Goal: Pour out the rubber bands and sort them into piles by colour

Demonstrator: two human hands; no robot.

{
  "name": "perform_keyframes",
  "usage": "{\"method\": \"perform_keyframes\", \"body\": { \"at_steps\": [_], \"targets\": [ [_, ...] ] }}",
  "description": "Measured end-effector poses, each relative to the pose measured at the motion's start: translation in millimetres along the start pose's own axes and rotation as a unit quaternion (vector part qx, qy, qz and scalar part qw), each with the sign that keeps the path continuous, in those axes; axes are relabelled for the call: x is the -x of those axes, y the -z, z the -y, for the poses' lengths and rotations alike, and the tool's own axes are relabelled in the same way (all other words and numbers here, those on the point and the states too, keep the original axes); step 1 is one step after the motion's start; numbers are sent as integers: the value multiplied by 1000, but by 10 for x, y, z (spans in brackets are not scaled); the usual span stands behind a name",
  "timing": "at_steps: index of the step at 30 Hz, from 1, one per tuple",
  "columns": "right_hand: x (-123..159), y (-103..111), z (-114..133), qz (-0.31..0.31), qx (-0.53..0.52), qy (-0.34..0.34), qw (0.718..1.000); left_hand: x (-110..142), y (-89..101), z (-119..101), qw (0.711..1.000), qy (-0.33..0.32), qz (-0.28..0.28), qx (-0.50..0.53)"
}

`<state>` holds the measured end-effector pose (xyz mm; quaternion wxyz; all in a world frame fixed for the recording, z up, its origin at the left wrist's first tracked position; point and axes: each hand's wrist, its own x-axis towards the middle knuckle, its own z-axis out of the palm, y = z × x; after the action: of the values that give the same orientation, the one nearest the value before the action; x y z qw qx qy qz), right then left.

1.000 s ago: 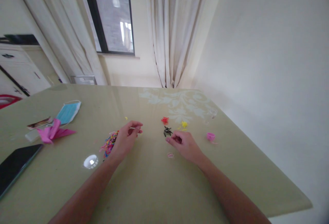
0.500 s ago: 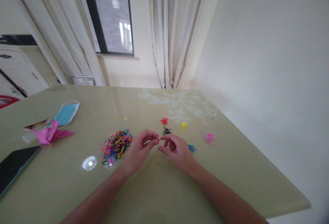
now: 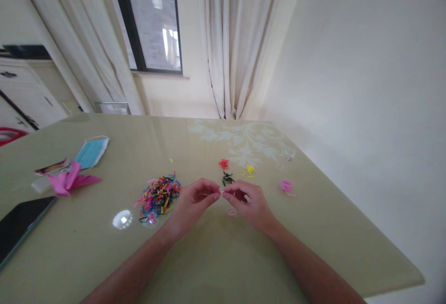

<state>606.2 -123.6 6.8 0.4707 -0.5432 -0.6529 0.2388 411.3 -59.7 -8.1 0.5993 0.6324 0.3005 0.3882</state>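
My left hand [image 3: 193,200] and my right hand [image 3: 248,203] meet above the table [image 3: 216,257], fingertips pinched together on one small pink rubber band [image 3: 220,193]. A heap of mixed-colour rubber bands [image 3: 159,194] lies just left of my left hand. Beyond my hands sit small sorted groups: red bands [image 3: 223,163], black bands [image 3: 227,179] and yellow bands [image 3: 250,169]. A pink band group [image 3: 285,186] lies to the right, and another pink band [image 3: 232,212] rests under my right hand.
At the left lie a blue face mask [image 3: 91,151], a pink folded paper piece [image 3: 69,180] and a dark phone [image 3: 21,225]. The table's right edge drops off beside a white wall. Curtains and a window stand behind.
My left hand came away from the mixed heap toward the centre. Both hands closed in on each other and now pinch the same pink band.
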Motion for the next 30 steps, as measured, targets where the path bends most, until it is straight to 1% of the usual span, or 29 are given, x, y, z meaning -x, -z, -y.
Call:
{"method": "perform_keyframes", "body": {
  "at_steps": [3,5,6,8,9,10,11,13,14,15,17,21,23,26,28,30],
  "targets": [
    [-20,65,17,24,-34,-20,999,5,-10,0,1000,4,18,12],
    [-40,122,36,35,-43,-24,998,-9,26,-6,1000,-4,27,-13],
    [-53,157,46,43,-42,-24,998,-25,66,-8,999,-14,28,-44],
    [-82,240,63,64,-28,-23,997,-70,190,-1,987,-49,16,-152],
    [-97,286,69,75,-20,-27,997,-96,268,10,971,-71,1,-228],
    [-111,333,72,85,-13,-32,996,-120,349,28,945,-94,-14,-311],
    [-124,380,73,93,-9,-38,995,-143,428,51,914,-104,-27,-392],
    [-144,463,67,104,-9,-46,993,-176,559,104,850,-92,-34,-517],
    [-149,497,62,109,-10,-50,993,-187,606,129,827,-84,-31,-555],
    [-152,524,55,117,-12,-53,992,-195,638,150,810,-76,-23,-581],
    [-150,553,33,147,-8,-64,987,-208,669,173,796,-69,-1,-602],
    [-129,519,-51,220,36,-71,972,-234,665,167,791,-70,32,-607],
    [-123,471,-104,233,71,-60,968,-241,656,160,781,-62,31,-620],
    [-122,399,-168,239,136,-41,961,-236,637,163,750,-49,22,-659],
    [-126,368,-199,241,184,-30,952,-226,625,174,728,-52,19,-683],
    [-133,359,-226,251,210,-19,945,-216,619,189,715,-59,17,-696]
  ]
}}
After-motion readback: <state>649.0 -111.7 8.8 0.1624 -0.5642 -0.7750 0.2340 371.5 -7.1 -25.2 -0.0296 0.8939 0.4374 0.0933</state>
